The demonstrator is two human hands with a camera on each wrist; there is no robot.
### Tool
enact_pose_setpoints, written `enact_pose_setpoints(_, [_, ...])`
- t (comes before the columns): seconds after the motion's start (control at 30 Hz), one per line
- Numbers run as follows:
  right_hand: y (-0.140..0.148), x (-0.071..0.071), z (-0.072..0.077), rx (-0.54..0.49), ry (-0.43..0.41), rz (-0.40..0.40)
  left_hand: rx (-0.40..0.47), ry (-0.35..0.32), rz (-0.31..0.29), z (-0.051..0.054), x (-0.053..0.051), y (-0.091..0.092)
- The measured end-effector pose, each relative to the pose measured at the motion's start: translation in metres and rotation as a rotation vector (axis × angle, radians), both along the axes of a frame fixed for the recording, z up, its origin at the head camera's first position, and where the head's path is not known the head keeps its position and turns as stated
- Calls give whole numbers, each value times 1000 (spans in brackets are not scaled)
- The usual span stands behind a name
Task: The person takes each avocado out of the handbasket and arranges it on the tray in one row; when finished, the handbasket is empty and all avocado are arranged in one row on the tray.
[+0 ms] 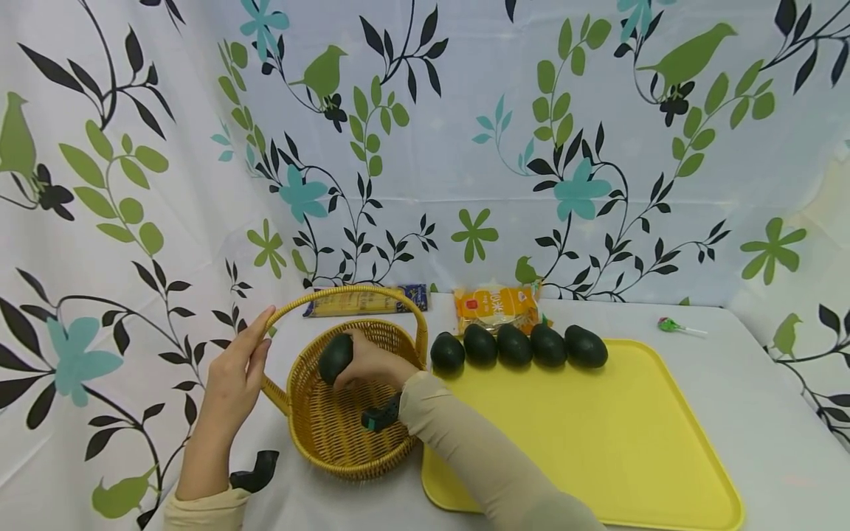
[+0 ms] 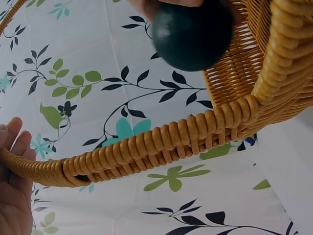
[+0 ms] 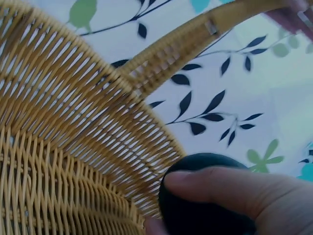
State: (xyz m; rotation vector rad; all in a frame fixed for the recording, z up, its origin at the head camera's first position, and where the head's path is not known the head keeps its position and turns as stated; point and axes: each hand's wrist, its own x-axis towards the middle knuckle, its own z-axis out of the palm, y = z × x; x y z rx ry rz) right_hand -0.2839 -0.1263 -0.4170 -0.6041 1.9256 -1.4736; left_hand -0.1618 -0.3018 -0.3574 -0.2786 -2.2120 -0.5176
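Over the inside of a wicker basket (image 1: 332,439), my right hand (image 1: 373,363) grips a dark green avocado (image 1: 335,359). The right wrist view shows the thumb (image 3: 210,188) lying across that avocado, near the basket's rim. On the basket's left side, my left hand (image 1: 234,376) holds the arched handle (image 2: 146,149), with fingers around it in the left wrist view. No other avocado shows in the visible part of the basket floor. Several more avocados (image 1: 514,345) stand in a row along the back left edge of a yellow tray (image 1: 584,435).
Behind the basket lies a long blue and yellow packet (image 1: 365,301). An orange packet (image 1: 496,306) sits behind the avocado row. A lollipop (image 1: 671,325) lies at the back right of the white table. A patterned curtain (image 1: 412,169) hangs behind.
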Motion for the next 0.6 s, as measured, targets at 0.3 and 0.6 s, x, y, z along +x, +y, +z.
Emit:
enact_pose_setpoints(0.3, [30, 4, 19, 22, 132, 28, 13, -21, -4, 1, 1, 1])
enact_pose_setpoints(0.6, [73, 21, 38, 73, 246, 121, 27, -16, -6, 2, -1, 2])
